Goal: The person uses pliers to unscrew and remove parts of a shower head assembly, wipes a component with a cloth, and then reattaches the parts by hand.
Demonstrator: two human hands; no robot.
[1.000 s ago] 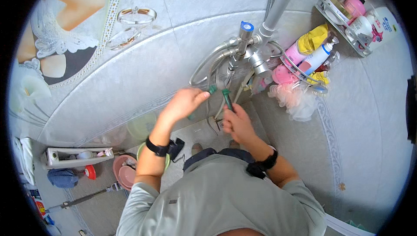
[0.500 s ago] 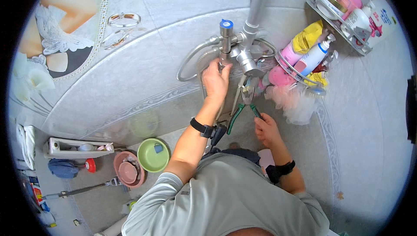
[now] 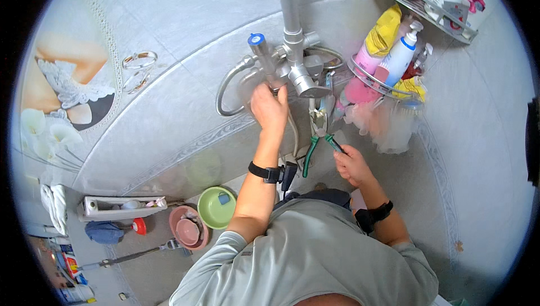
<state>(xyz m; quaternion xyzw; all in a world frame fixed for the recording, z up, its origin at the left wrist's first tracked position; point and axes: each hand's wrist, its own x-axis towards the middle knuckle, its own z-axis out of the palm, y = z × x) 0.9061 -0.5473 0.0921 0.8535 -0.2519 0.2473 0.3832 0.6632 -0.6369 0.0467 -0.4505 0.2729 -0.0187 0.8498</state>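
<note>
My left hand is closed around the lower end of a chrome valve fitting with a blue cap. Its fingers hide the part they grip. A braided metal hose loops out beside the fitting, and a vertical chrome pipe joins it on the right. Lower right, my right hand grips one green handle of a pair of pliers. The handles are spread apart and the jaws point up, just below the chrome outlet. Whether the jaws touch anything there I cannot tell.
To the right, a corner rack carries bottles, with a mesh bath puff hanging under it. A higher shelf holds more bottles. Lower left are a green basin, a pink basin and a red-cupped plunger.
The whole view has shifted and tilted, so the fixtures appear farther left and the basins farther right. Both hands keep their grips, on the valve fitting and the pliers.
</note>
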